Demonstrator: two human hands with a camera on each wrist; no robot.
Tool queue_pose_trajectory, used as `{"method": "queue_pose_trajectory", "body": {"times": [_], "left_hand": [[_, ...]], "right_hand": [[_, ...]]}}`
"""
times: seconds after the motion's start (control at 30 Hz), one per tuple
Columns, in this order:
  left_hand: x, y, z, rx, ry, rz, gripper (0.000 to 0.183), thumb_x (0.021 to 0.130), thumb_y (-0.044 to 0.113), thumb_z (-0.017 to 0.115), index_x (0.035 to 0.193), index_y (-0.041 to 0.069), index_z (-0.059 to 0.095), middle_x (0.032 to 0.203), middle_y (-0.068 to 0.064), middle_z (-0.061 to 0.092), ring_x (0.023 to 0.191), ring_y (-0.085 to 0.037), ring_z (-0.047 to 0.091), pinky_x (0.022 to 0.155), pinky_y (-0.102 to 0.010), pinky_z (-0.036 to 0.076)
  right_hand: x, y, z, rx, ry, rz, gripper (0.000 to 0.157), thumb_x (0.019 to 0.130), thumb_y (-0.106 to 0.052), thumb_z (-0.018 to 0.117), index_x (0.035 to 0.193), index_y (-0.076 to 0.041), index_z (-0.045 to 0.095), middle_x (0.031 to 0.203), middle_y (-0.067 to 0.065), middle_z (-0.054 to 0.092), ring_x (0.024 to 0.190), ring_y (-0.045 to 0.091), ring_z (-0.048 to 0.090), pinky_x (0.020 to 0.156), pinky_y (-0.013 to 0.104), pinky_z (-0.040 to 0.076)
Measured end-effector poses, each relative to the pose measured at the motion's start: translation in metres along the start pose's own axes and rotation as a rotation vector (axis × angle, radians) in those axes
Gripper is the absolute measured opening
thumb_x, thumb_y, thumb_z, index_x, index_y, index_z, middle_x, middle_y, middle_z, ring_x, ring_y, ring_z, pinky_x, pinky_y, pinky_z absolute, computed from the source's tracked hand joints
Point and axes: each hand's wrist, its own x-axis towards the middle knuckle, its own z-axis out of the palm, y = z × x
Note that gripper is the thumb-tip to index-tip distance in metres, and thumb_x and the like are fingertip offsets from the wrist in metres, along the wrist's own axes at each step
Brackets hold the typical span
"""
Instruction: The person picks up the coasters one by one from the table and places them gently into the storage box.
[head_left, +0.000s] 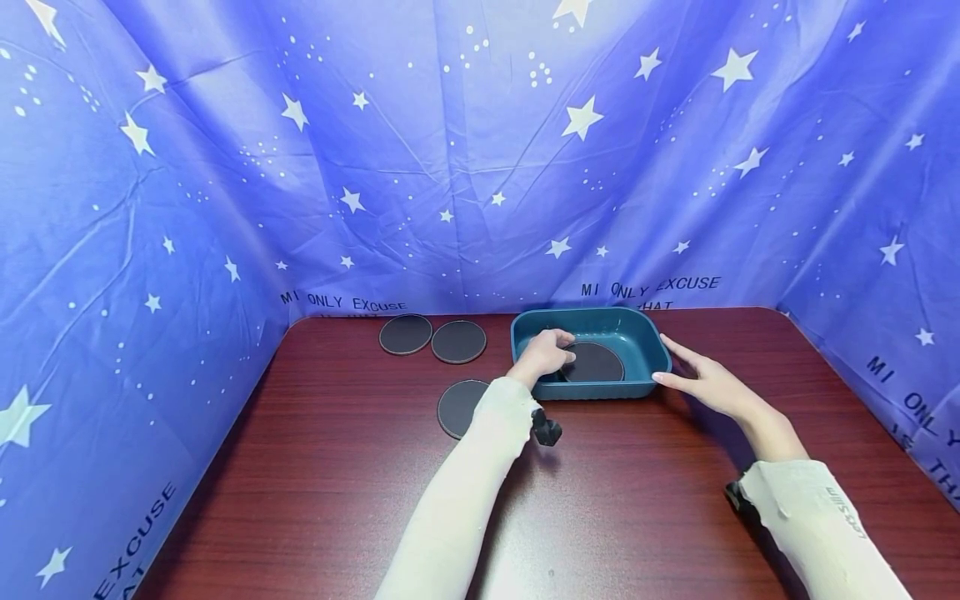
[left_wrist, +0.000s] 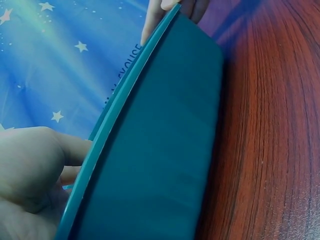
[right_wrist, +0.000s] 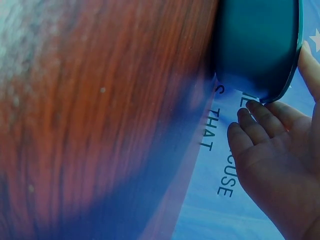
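A teal rectangular bin (head_left: 592, 389) stands at the back of the table, right of the middle. My left hand (head_left: 546, 354) reaches over its near left rim and pinches the left edge of a dark round coaster (head_left: 596, 364) inside it. In the left wrist view the bin wall hides those fingertips. At the bin's right end is my right hand (head_left: 708, 383), its thumb touching the near corner and its fairly straight fingers along the end, near the rim. Outside the bin, one coaster (head_left: 459, 407) lies partly covered by the left sleeve.
Two more dark coasters (head_left: 406, 334) (head_left: 459, 342) lie side by side at the table's back edge, left of the bin. A blue curtain (head_left: 420, 167) with white stars rises behind the reddish-brown table (head_left: 322, 467) and along both sides.
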Motion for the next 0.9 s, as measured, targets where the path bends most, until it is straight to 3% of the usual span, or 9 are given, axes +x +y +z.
{"method": "queue_pose_trajectory", "body": {"times": [0.4,0.9], "left_hand": [[0.0003,0.0000,-0.0018,-0.055,0.024,0.018,0.039,0.096,0.015,0.066,0.134,0.013,0.062,0.138,-0.005,0.062,0.131,-0.023,0.056,0.107,-0.038,0.049],[-0.0021,-0.0019,-0.0101,-0.145,0.017,0.115,0.040,0.097,0.014,0.065,0.137,0.011,0.060,0.139,-0.006,0.062,0.128,-0.023,0.058,0.103,-0.038,0.053]], "right_hand": [[-0.0001,0.0002,-0.0006,-0.012,-0.001,0.005,0.083,0.097,-0.039,0.063,0.160,-0.011,0.016,0.162,0.027,0.022,0.147,0.054,0.020,0.111,0.074,0.022],[-0.0006,0.0003,-0.0004,0.006,-0.003,0.003,0.083,0.097,-0.038,0.063,0.160,-0.012,0.015,0.163,0.027,0.020,0.147,0.054,0.019,0.111,0.075,0.022]]}}
